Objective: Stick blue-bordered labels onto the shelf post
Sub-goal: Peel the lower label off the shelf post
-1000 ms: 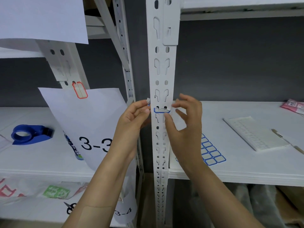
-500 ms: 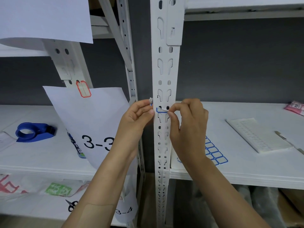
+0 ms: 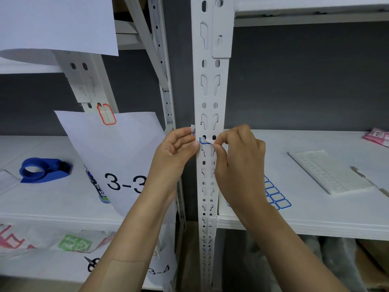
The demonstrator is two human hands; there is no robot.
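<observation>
Dark grey wall behind white metal shelving. Shelf post (image 3: 209, 91) stands upright in mid frame, punched with keyhole slots and round holes.

Blue-bordered label (image 3: 203, 141) sits on the post's front face, just under a pair of round holes. Its left end lies on the metal and its right end is hidden by fingers.

Right hand (image 3: 237, 159) comes in from right of the post, fingers curled, thumb and forefinger pinching the label's right end at the post.

Left hand (image 3: 174, 150) is at the post's left edge, fingers curled, thumb and forefinger pinching a small paper scrap (image 3: 192, 129) that pokes up just beside the post. Thumb tip touches the post edge.

Right of the post is a white shelf board (image 3: 315, 218). On it a label sheet (image 3: 277, 197) with blue-bordered blanks lies near the post, partly behind the right wrist. A white pad (image 3: 328, 171) lies further right, and a pink packet (image 3: 379, 137) is at the far right edge.

Left of the post hangs a paper sign (image 3: 117, 157) printed 3-3, with a red-bordered label (image 3: 106, 114) at its top. A blue tape dispenser (image 3: 45, 169) sits well left, on the left shelf.
</observation>
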